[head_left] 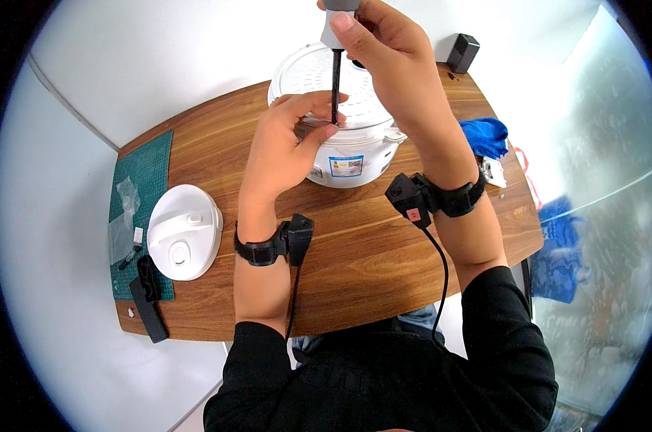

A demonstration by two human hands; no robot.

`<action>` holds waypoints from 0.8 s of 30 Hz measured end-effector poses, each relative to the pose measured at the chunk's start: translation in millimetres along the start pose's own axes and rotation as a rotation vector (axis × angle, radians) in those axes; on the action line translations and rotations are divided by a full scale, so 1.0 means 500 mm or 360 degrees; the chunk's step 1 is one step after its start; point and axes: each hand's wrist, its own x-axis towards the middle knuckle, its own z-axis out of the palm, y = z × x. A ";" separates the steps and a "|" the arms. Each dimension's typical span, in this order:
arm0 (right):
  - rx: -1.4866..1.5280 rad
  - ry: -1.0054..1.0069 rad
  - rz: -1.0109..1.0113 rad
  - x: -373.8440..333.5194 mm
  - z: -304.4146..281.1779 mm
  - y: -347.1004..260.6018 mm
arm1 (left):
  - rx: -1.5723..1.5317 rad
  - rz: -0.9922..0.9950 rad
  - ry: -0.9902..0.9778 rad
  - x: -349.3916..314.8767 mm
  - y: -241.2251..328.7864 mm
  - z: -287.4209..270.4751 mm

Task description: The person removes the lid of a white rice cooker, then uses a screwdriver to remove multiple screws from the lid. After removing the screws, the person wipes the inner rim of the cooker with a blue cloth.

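My right hand is raised and closed on the grey handle of a screwdriver; the handle's top runs out of the picture. The black shaft points straight down to the near edge of a white round appliance, which looks like a rice cooker. Around the lower end of the shaft, the thumb and fingers of my left hand are pinched together. Whether a screw sits at the tip is too small to tell. The appliance has a slotted round top and a blue-edged label on its front.
A white oval cover lies at left, partly on a green cutting mat with a clear plastic bag. Beside it is a black strap-like item. A blue cloth and a dark box are at right. Cabled devices ring both wrists.
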 end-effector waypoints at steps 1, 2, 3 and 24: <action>-0.0112 -0.0043 -0.0008 0.001 -0.003 -0.007 | -0.0017 -0.0026 0.0018 0.000 0.000 0.001; -0.0223 -0.0085 -0.0015 0.003 -0.005 -0.015 | -0.0016 -0.0022 0.0033 0.000 0.000 0.000; -0.0336 -0.0125 -0.0022 0.004 -0.007 -0.028 | -0.0015 -0.0017 0.0045 -0.001 0.001 -0.001; 0.0779 0.0320 0.0110 -0.097 -0.164 -0.058 | 0.0615 0.0254 0.0164 -0.028 0.074 0.089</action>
